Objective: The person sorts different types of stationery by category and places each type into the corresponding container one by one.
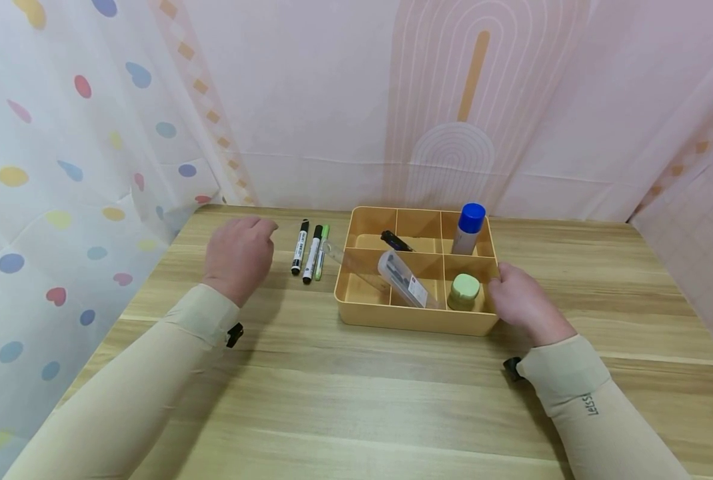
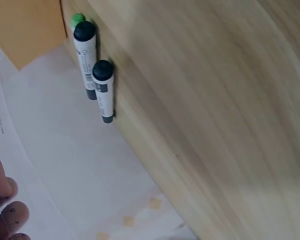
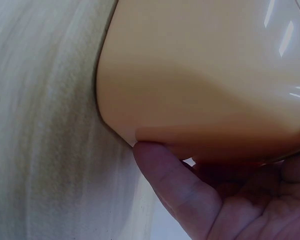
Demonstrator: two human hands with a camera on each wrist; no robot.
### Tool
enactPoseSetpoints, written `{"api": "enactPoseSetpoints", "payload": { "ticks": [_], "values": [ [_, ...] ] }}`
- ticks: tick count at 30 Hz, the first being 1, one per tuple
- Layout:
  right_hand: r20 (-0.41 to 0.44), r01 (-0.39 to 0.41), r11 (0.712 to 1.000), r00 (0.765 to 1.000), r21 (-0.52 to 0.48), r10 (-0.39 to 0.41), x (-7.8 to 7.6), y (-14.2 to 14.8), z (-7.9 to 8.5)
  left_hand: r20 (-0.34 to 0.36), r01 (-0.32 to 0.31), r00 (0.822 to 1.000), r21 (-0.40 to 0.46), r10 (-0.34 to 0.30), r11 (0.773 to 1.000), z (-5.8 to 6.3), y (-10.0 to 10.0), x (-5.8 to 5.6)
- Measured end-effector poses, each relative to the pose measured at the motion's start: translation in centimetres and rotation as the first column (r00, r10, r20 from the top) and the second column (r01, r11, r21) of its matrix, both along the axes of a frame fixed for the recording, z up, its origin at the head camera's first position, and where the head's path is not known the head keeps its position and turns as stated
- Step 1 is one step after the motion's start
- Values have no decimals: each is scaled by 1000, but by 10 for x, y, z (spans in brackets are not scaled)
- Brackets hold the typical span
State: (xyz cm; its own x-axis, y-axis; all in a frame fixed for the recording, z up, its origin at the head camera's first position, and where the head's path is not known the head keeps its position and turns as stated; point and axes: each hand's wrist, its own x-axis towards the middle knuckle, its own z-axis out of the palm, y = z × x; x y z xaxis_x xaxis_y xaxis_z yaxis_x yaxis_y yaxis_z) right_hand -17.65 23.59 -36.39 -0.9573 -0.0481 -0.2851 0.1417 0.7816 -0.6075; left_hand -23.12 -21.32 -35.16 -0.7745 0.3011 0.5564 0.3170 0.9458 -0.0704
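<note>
My left hand (image 1: 239,259) is raised left of the markers. Its fingertips (image 2: 15,215) pinch a clear ruler (image 2: 9,220) with scale marks, mostly out of frame in the left wrist view. My right hand (image 1: 524,300) grips the right side of a yellow-orange divided storage box (image 1: 416,321); the thumb (image 3: 175,185) lies against its outer wall. In the box are a clear strip (image 1: 362,272) lying aslant at left, a translucent case (image 1: 403,279) leaning in the front middle, a dark pen-like item (image 1: 395,241), a blue-capped glue stick (image 1: 469,228) and a small green-lidded jar (image 1: 464,290).
Left of the box lie two black-capped white markers, one (image 1: 299,247) nearer my left hand and another (image 1: 312,255) beside a green marker (image 1: 322,252). The wooden table (image 1: 356,400) meets a patterned curtain (image 1: 308,133) behind and to the sides.
</note>
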Motion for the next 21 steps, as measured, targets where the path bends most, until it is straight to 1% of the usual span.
{"api": "enactPoseSetpoints", "payload": {
  "ticks": [4,7,9,12,14,17,21],
  "values": [
    [7,2,1000,1000,0,-2,0,0,0,-69,50,996,-20,-52,999,2,3,3],
    [15,1,1000,1000,-1,-1,0,0,0,-129,93,987,-29,-96,995,4,5,5],
    [18,1,1000,1000,0,-1,-1,0,0,-174,125,976,-38,-130,991,6,8,7],
    [15,0,1000,1000,0,0,-1,0,0,-237,168,955,-62,-178,984,9,13,11],
    [6,0,1000,1000,2,0,0,0,0,-267,194,941,-77,-208,978,11,16,13],
    [-3,-2,1000,1000,3,2,1,1,0,-293,225,925,-88,-241,970,13,20,15],
    [-10,-5,1000,1000,5,5,1,0,-1,-305,257,911,-104,-277,961,15,24,17]
  ]
}}
